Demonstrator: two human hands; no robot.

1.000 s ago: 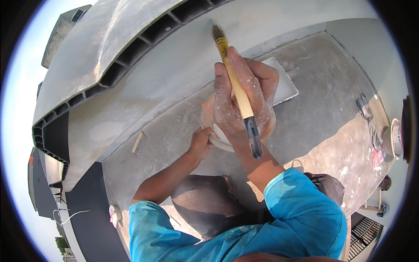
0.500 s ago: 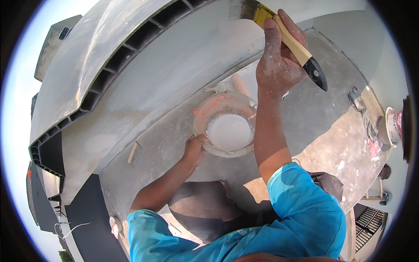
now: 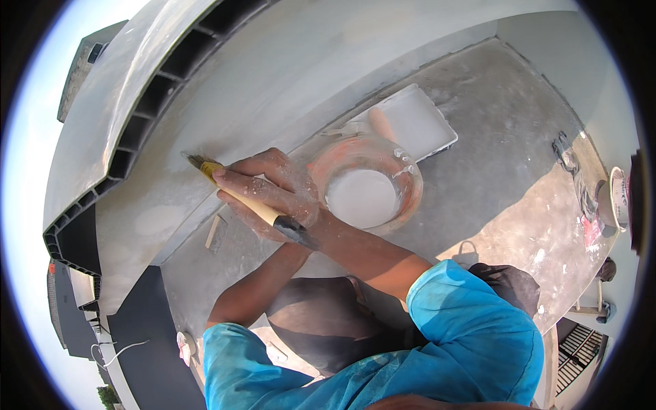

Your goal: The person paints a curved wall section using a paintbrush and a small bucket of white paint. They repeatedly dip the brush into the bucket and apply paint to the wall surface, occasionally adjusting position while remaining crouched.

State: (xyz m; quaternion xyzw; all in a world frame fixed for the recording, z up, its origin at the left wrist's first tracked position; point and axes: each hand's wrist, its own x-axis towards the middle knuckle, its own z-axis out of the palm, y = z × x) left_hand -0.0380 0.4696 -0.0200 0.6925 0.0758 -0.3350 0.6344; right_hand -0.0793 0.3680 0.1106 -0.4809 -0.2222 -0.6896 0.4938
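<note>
My right hand (image 3: 290, 188) is closed round a paintbrush (image 3: 258, 207) with a pale wooden handle, a black end and a yellow ferrule. Its dark bristles touch or nearly touch the pale grey wall (image 3: 239, 116) on the left. Beneath the right wrist, a bucket (image 3: 412, 184) smeared orange and grey stands on the floor with white paint (image 3: 362, 198) in it. My left forearm (image 3: 263, 283) reaches toward the bucket's near left side. The left hand's fingers are hidden behind my right hand and wrist.
Behind the bucket lies a white paint tray (image 3: 427, 130) with a roller (image 3: 381, 123) in it. A small wood strip (image 3: 213, 231) rests by the wall's foot. The hollow-celled panel edge (image 3: 147, 102) rises at left. A grey rag (image 3: 581, 184) and a white tub (image 3: 618, 198) are far right.
My right hand has swung the paintbrush from the upper right down to the left, along the wall. It now crosses over my left arm, and the tray has come into fuller view.
</note>
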